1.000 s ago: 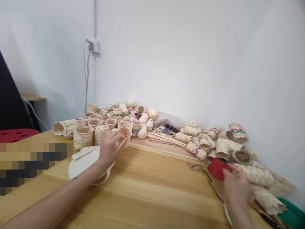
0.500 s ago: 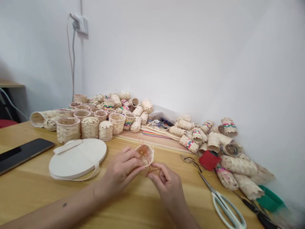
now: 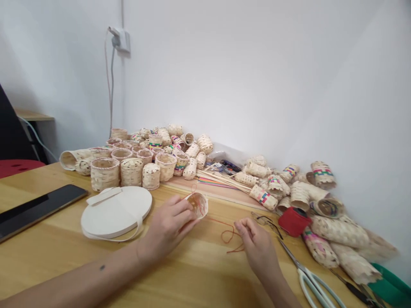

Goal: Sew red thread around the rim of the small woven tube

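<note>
The right hand has moved outward from the small basket, fingertips pinched on red thread. The left hand, fingers curled closed, grips the basket beside it; thread now spans between hands.

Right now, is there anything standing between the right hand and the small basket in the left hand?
Nothing solid is visible between the right hand and the small basket; only a loose red thread crosses there. The scissors lie outside.

Illumination: bright, diffuse; source outside the frame. The plain white wall shows soft shading. Soft shadows fall on the pale wooden table. Slight blur softens fine detail.
</note>
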Demonstrator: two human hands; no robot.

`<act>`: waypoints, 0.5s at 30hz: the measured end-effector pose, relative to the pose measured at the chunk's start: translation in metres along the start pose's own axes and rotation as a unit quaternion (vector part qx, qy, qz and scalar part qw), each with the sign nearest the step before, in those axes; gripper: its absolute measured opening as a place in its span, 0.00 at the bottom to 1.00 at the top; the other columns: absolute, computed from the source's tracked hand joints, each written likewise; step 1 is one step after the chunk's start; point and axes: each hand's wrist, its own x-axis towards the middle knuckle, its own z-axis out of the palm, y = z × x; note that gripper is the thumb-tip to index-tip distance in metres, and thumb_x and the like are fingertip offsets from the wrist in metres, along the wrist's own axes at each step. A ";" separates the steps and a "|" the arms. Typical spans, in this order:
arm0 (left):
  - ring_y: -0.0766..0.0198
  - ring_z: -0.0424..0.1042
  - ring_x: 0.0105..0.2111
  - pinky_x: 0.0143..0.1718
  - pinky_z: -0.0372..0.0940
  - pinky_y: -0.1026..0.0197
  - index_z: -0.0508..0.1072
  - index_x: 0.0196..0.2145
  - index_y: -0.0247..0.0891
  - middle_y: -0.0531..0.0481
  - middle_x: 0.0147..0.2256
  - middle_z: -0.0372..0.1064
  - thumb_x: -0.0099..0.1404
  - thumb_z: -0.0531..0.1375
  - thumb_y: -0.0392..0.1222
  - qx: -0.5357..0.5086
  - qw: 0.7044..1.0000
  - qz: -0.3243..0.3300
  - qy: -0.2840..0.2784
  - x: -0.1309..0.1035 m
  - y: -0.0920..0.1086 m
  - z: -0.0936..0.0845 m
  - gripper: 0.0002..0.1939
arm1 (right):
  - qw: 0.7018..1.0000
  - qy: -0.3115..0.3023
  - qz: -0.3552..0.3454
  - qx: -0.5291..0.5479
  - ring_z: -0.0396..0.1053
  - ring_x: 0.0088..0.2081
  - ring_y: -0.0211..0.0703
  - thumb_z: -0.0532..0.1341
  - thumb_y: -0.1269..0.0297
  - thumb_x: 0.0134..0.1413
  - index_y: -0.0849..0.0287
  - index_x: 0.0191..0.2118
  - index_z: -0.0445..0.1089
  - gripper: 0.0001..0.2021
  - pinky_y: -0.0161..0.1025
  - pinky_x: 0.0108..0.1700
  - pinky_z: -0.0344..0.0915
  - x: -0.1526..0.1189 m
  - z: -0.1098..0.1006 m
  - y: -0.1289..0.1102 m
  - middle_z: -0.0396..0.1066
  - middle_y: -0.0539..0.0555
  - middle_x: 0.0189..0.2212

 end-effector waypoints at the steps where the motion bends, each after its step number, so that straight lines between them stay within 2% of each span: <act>1: 0.63 0.59 0.29 0.31 0.56 0.60 0.70 0.28 0.35 0.48 0.29 0.68 0.65 0.56 0.33 0.006 1.000 -0.008 0.003 0.000 -0.002 -0.002 0.07 | 1.000 0.006 -0.009 -0.023 0.56 0.21 0.38 0.53 0.52 0.56 0.57 0.22 0.59 0.17 0.33 0.26 0.50 0.002 -0.005 0.004 0.56 0.45 0.17; 3: 0.63 0.59 0.30 0.32 0.56 0.61 0.70 0.29 0.35 0.48 0.29 0.69 0.65 0.56 0.33 0.013 1.000 -0.018 0.007 0.001 -0.005 -0.004 0.07 | 0.999 0.022 -0.003 -0.043 0.57 0.22 0.39 0.53 0.52 0.57 0.57 0.22 0.60 0.17 0.34 0.27 0.51 0.005 -0.010 0.006 0.58 0.46 0.18; 5: 0.63 0.59 0.30 0.32 0.56 0.60 0.70 0.28 0.35 0.48 0.29 0.69 0.66 0.56 0.33 0.017 1.000 -0.009 0.005 0.002 -0.004 -0.005 0.08 | 0.999 0.028 0.020 -0.023 0.56 0.22 0.38 0.54 0.52 0.56 0.57 0.27 0.66 0.15 0.34 0.26 0.51 0.003 -0.009 0.001 0.55 0.45 0.17; 7: 0.64 0.58 0.29 0.31 0.55 0.61 0.70 0.28 0.35 0.48 0.28 0.68 0.66 0.56 0.33 0.020 1.000 0.012 0.004 0.002 0.000 -0.003 0.08 | 0.999 -0.001 0.040 0.033 0.53 0.20 0.37 0.56 0.52 0.54 0.58 0.36 0.71 0.15 0.33 0.24 0.50 -0.001 -0.001 -0.008 0.49 0.43 0.17; 9: 0.64 0.57 0.28 0.30 0.54 0.61 0.71 0.27 0.35 0.49 0.27 0.67 0.65 0.56 0.34 0.017 0.999 0.036 0.008 0.002 0.005 -0.001 0.09 | 0.992 -0.057 0.055 0.097 0.51 0.19 0.36 0.58 0.53 0.52 0.59 0.42 0.71 0.17 0.33 0.23 0.50 -0.007 0.012 -0.018 0.45 0.42 0.17; 12: 0.64 0.57 0.27 0.29 0.53 0.61 0.71 0.27 0.35 0.49 0.26 0.66 0.65 0.56 0.33 0.010 0.998 0.062 0.012 0.001 0.011 0.003 0.09 | 0.977 -0.125 0.068 0.159 0.49 0.20 0.35 0.60 0.53 0.49 0.61 0.39 0.73 0.17 0.32 0.23 0.50 -0.013 0.028 -0.027 0.45 0.42 0.17; 15: 0.64 0.56 0.26 0.28 0.53 0.61 0.70 0.25 0.35 0.49 0.25 0.65 0.65 0.56 0.32 0.005 0.997 0.079 0.015 -0.001 0.014 0.006 0.10 | 0.967 -0.148 0.069 0.194 0.48 0.20 0.34 0.61 0.52 0.48 0.61 0.34 0.72 0.16 0.32 0.23 0.48 -0.017 0.035 -0.030 0.46 0.42 0.16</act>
